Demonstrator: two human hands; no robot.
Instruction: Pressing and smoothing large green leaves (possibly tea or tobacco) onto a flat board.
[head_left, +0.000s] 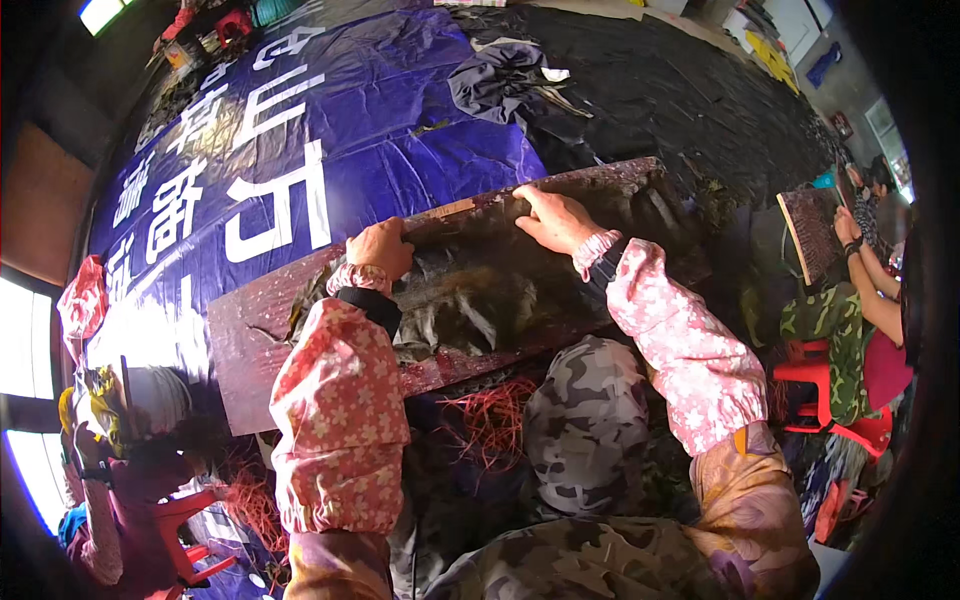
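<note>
A long reddish-brown wooden board (247, 322) lies across in front of my knees. Dark, wet-looking leaf-like material (480, 300) is spread over much of it. My left hand (380, 247) rests at the board's far edge with its fingers curled over the material's upper border; whether it pinches the material is hidden. To the right, my right hand (556, 219) touches the far edge, thumb and forefinger apart, the other fingers partly hidden. Pink floral sleeve covers are on both forearms. Several red strings (495, 424) hang in a tangle below the board, beside my camouflage-clad knee (589, 420).
A blue printed tarp (390, 165) covers the floor ahead, with a crumpled dark garment (499, 79) on it and black sheeting (645, 82) beyond. At right, a person sits by a red stool (810, 382) and a tilted board (814, 232). Another person is at lower left.
</note>
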